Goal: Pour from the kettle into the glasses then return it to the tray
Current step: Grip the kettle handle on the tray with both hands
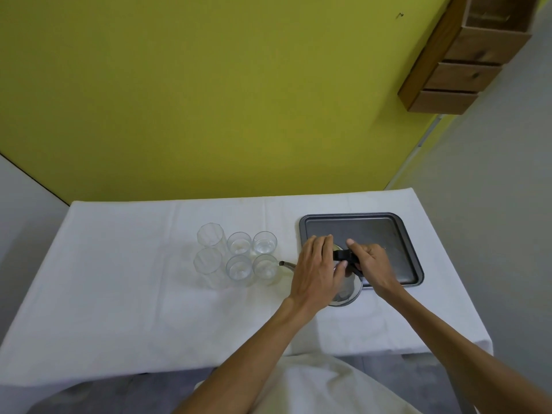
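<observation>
Kettle is at the tray's near left corner, spout toward six glasses close by. The right hand grips its black handle; the left hand lies on top, fingers together. The step is probably a lift to pour, with the spout to be tipped over the nearest glass. White tablecloth, yellow-green wall, wooden shelf.

On the white-clothed desk, six clear glasses are grouped left of a dark tray.
</observation>
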